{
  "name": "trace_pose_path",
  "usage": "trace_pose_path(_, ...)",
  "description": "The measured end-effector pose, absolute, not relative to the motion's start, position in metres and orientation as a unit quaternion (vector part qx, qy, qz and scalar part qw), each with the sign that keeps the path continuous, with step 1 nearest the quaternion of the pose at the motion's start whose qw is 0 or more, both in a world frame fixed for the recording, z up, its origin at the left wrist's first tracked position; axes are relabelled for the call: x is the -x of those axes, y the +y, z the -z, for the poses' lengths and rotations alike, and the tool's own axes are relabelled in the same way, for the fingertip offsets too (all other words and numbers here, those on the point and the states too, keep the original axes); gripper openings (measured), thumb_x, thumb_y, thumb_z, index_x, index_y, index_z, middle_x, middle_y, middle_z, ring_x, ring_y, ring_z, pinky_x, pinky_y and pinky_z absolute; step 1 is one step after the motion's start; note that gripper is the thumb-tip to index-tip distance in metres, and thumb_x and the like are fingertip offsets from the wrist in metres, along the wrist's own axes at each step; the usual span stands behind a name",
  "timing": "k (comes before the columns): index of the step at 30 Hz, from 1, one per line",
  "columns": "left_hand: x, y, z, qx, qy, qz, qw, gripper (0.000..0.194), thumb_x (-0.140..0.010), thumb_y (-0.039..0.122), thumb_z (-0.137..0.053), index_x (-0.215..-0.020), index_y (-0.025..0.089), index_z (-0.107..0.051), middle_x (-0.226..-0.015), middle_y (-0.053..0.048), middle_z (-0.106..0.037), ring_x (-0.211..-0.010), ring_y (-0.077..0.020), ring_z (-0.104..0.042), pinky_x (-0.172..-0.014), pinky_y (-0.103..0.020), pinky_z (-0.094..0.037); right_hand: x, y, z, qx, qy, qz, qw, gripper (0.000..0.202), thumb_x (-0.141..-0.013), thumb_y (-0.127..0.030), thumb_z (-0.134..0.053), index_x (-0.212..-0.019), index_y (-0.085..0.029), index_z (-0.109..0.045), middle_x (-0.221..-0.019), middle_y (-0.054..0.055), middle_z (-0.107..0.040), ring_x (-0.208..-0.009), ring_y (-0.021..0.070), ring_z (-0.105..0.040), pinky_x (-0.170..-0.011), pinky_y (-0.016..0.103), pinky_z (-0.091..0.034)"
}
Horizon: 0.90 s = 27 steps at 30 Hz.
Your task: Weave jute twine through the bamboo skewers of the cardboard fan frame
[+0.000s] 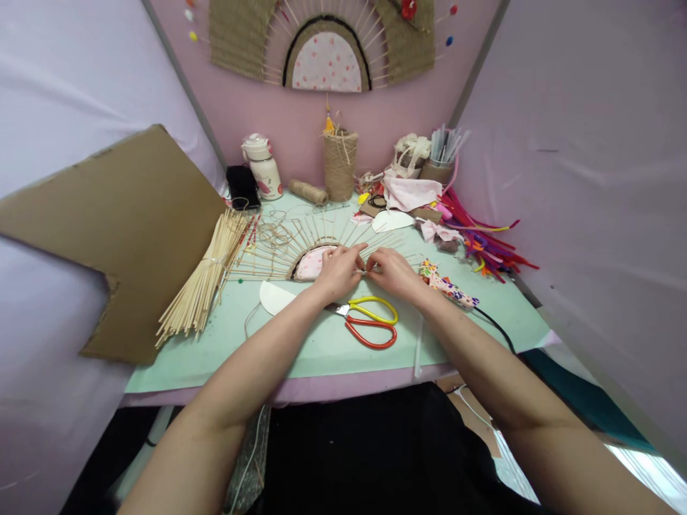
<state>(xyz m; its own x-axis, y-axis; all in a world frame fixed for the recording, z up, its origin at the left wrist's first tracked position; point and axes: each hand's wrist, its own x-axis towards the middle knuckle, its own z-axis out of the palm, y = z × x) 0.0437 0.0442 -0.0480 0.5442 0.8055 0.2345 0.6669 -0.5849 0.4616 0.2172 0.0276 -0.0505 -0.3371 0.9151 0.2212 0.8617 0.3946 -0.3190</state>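
Forearms [268, 343] flank scissors [350, 308]; left hand [341, 272] and right hand [393, 272], fingers pinched, partly hide fan [310, 264].

From where I sit, I can read no words, brands, numbers or signs anywhere, not even on the white bottle [264, 168] or on the things beside and in front of it.
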Motion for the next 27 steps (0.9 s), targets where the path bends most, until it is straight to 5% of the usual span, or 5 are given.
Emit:
trace_pose_path(8,-0.044,0.042,0.048,-0.865,0.435,-0.203,0.148,0.060,-0.079,0.012,-0.051,-0.137,0.021,-0.042,-0.109,-0.005,-0.069,-0.114,-0.0250,-0.050,-0.102,-0.045,-0.026,-0.213,-0.001,0.044,0.580,-0.800,-0.026,0.152,0.017,-0.083,-0.011,-0.051,-0.096,-0.019,-0.060,-0.091,0.007,-0.069,-0.088,0.0225,-0.058,-0.079,0.034,-0.029)
trace_pose_path(27,-0.039,0.041,0.043,-0.876,0.414,-0.196,0.153,0.058,-0.080,0.009,-0.048,-0.136,0.022,-0.044,-0.112,-0.005,-0.067,-0.113,-0.0244,-0.050,-0.098,-0.043,-0.030,-0.211,-0.020,0.042,0.593,-0.795,0.031,0.126,0.022,-0.093,-0.020,-0.049,-0.089,-0.021,-0.071,-0.090,0.007,-0.067,-0.094,0.0211,-0.050,-0.079,0.036,-0.023)
